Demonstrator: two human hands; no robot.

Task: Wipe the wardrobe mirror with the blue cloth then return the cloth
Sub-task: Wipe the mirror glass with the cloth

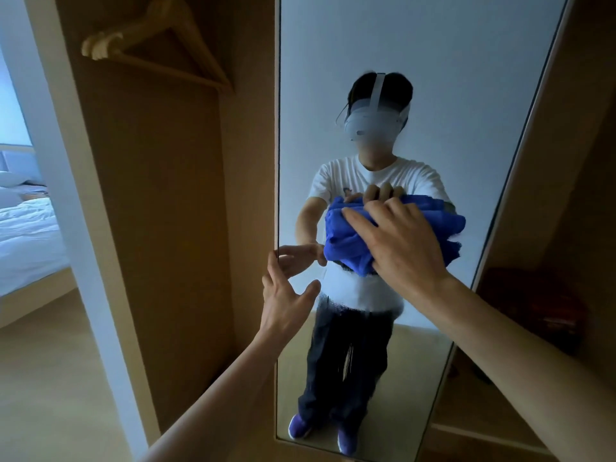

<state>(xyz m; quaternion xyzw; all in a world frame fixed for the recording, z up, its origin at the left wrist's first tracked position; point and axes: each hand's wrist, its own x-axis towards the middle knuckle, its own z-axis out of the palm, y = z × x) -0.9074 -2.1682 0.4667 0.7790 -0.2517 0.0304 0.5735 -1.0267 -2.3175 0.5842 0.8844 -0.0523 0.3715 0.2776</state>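
Wiping surface, the wardrobe mirror (pixel 416 61): a tall pane is set between wooden wardrobe panels. If it is pushed hard off-centre, the pane could be rocked or swung, which is judged to be why its edge is steadied.
Blue cloth (pixel 346 248): it is bunched thick and pressed on the glass at mid-height, right of the pane's left edge. With so small a face laid flat, strips of glass could be missed, and the loose folds on the right could be shaken free.
Wet film (pixel 353 295): a smeared patch with drips is seen just below the cloth. If it is not taken up, streaks could be dried in and the drips carried further down.
Right hand (pixel 406 248): the fingers are bent over the bunch and the thumb is laid along it, so the cloth is held and pressed. Were the grip slackened mid-stroke, the glass could be smeared by bare fingers.
Left hand (pixel 283 295): it is spread wide, nothing is held, and the fingertips are set at the mirror's left edge. Prints could be left there, or fingers nipped if the pane shifts.
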